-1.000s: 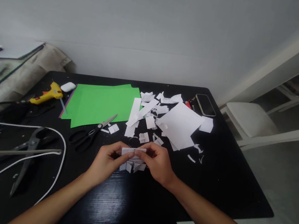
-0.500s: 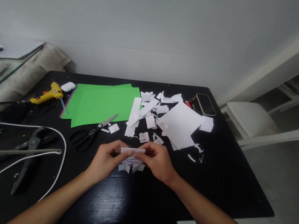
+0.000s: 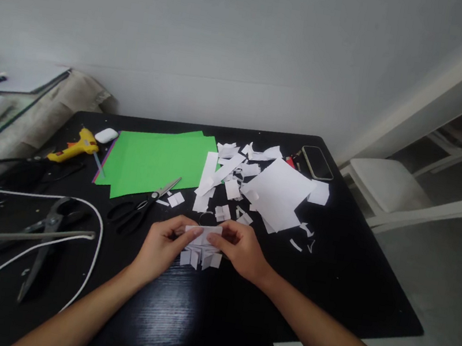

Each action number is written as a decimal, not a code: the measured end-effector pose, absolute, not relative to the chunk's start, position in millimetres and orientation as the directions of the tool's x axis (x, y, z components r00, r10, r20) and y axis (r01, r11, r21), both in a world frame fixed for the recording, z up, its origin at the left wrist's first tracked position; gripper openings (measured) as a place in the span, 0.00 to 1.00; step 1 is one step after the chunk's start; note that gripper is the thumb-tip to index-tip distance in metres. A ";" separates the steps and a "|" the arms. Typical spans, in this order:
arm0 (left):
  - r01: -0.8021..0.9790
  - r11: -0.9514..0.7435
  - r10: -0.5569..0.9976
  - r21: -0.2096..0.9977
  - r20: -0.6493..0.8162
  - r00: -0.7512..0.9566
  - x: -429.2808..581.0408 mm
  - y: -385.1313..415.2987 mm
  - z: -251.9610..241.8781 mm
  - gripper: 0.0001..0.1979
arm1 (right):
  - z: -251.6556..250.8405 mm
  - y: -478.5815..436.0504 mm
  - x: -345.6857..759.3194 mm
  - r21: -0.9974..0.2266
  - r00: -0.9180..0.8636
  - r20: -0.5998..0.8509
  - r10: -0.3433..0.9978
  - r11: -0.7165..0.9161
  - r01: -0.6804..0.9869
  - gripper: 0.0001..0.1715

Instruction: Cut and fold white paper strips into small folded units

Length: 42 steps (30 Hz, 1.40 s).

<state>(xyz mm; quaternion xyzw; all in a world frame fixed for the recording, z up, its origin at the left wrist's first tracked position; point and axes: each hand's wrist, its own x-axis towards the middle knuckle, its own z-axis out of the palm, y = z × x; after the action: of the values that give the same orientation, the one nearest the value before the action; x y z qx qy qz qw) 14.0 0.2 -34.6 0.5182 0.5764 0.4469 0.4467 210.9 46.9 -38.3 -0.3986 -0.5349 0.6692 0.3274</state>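
Between my two hands is a small folded white paper piece point(image 3: 203, 239), with several tabs fanning out along its lower edge. My left hand point(image 3: 165, 243) pinches its left side, thumb on the front face and fingers behind. On the opposite side my right hand point(image 3: 244, 251) grips it the same way. The fingers behind the paper are partly hidden. Just beyond the hands lie small folded paper pieces point(image 3: 223, 212) and a dark ring-shaped thing point(image 3: 207, 219). Black-handled scissors point(image 3: 140, 205) rest to the left, blades pointing away.
Green sheets point(image 3: 158, 158), white scraps point(image 3: 224, 172) and larger white sheets point(image 3: 278, 192) cover the back of the black table point(image 3: 328, 276). A phone point(image 3: 318, 163) is at the far right. Leftward are a yellow glue gun point(image 3: 79, 148), large shears point(image 3: 48, 232) and a white cable point(image 3: 88, 267).
The paper piece has tilted so more of its front face shows, and it has shifted slightly left. My thumbs have moved apart a little on it.
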 end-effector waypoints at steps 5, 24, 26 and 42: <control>-0.004 0.120 0.992 0.993 -0.120 0.025 14.1 1.6 -30.9 0.19 | -36.0 48.5 212.6 -0.983 -0.393 -0.169 0.904 -0.185 -0.003 0.24; 0.066 0.122 0.990 0.990 -0.127 0.067 13.2 6.8 -35.4 0.16 | -47.8 52.6 211.1 -0.936 -0.462 -0.256 0.849 -0.338 -0.102 0.26; 0.072 0.127 0.989 0.989 -0.132 0.072 14.2 6.7 -34.3 0.16 | -48.7 52.2 210.6 -0.941 -0.459 -0.253 0.852 -0.327 -0.089 0.26; -0.083 0.232 0.971 0.969 -0.236 -0.046 -36.0 -3.8 -10.6 0.12 | -31.9 71.4 231.7 -0.939 -0.247 0.214 0.945 0.269 0.213 0.12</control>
<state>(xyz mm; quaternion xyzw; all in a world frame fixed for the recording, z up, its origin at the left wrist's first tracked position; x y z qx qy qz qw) -36.0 -3.8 -10.6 0.4038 0.5497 0.4699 0.5603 231.7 71.4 -31.9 -0.4336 -0.6677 0.4215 0.4342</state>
